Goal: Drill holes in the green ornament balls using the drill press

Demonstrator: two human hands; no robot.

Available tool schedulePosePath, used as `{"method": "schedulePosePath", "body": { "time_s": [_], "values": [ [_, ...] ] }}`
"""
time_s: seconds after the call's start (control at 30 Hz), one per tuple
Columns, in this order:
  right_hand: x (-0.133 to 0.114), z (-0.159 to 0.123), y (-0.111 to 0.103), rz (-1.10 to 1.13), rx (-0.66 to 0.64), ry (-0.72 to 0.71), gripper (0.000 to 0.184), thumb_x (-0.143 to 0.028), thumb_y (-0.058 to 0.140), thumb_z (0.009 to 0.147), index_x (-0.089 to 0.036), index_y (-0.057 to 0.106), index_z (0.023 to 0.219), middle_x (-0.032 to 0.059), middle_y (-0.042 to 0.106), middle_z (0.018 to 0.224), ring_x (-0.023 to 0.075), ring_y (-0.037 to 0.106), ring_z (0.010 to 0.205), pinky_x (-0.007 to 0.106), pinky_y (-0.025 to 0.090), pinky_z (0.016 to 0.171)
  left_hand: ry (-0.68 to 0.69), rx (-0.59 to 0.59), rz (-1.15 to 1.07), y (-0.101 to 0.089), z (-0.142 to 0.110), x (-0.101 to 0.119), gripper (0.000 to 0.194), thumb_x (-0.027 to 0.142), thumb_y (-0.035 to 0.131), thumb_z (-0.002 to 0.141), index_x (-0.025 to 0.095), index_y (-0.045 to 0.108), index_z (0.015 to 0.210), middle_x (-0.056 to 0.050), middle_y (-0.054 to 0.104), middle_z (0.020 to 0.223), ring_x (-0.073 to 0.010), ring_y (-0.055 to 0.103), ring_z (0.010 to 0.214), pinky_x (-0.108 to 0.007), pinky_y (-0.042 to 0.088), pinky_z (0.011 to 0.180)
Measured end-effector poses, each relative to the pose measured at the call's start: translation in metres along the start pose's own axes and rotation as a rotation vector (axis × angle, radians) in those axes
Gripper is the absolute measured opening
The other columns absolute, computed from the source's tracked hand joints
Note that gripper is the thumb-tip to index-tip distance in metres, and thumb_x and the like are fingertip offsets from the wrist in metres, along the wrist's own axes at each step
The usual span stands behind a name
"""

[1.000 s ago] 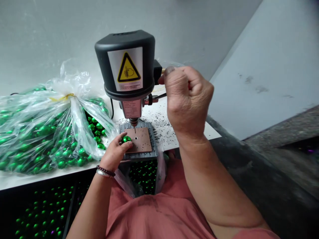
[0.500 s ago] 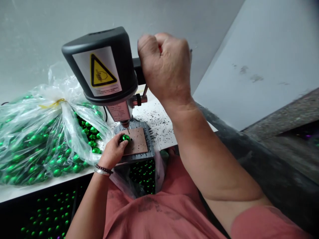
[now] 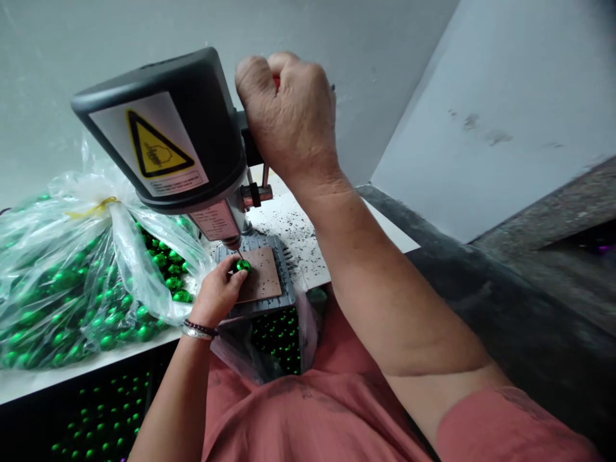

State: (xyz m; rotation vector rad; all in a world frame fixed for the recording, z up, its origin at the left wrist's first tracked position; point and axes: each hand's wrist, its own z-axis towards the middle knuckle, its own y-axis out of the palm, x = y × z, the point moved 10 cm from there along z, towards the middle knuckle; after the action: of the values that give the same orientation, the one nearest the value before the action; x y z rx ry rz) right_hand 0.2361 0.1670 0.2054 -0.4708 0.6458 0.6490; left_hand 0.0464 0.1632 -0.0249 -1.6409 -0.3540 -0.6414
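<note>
My left hand [image 3: 220, 287] pinches a shiny green ball [image 3: 243, 265] between thumb and fingers, on a brown square board [image 3: 264, 276]. The board lies on the slotted grey base [image 3: 287, 282] of a black bench drill press [image 3: 192, 128]. Directly above the ball is the thin drill bit [image 3: 239, 252]; its tip seems to meet the ball's top, though contact is hard to make out. High at the machine's right side, my right hand [image 3: 291, 119] is closed around its handle, mostly hidden by the fingers, with a bit of red showing.
A tied clear plastic bag [image 3: 62, 282] full of green balls lies on the white table [image 3: 308, 256] at left. Dark shavings are scattered behind the base. More green balls fill dark containers [image 3: 101, 410] below the table edge. A pale wall panel [image 3: 481, 115] stands at right.
The drill bit has come closer to the ball. The drill head and my right hand sit further left in the picture, as the view has shifted. My left hand still holds the ball.
</note>
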Motion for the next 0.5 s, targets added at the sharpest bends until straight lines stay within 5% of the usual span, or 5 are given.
{"method": "schedulePosePath", "body": {
  "time_s": [0.3,0.5],
  "values": [
    [0.002,-0.001,0.0,0.03,-0.008,0.03,0.033,-0.034,0.038,0.079,-0.016,0.036,0.052,-0.0047,0.019,0.053,0.0055,0.015,0.053,0.019,0.015,0.054,-0.031,0.061,-0.269,0.004,0.005,-0.015,0.033,0.035,0.052,0.072,0.018,0.06,0.1,-0.003,0.067,0.085,-0.0163,0.06,0.076,-0.027,0.047,0.069],
    [0.002,-0.002,0.0,0.038,0.01,0.028,0.034,-0.035,0.038,0.079,-0.015,0.032,0.051,-0.0047,0.017,0.054,0.0046,0.015,0.053,0.019,0.016,0.054,-0.03,0.063,-0.084,0.002,-0.002,0.001,0.033,0.032,0.056,0.07,0.019,0.057,0.101,-0.001,0.066,0.081,-0.0147,0.06,0.072,-0.024,0.045,0.064]
  ]
}}
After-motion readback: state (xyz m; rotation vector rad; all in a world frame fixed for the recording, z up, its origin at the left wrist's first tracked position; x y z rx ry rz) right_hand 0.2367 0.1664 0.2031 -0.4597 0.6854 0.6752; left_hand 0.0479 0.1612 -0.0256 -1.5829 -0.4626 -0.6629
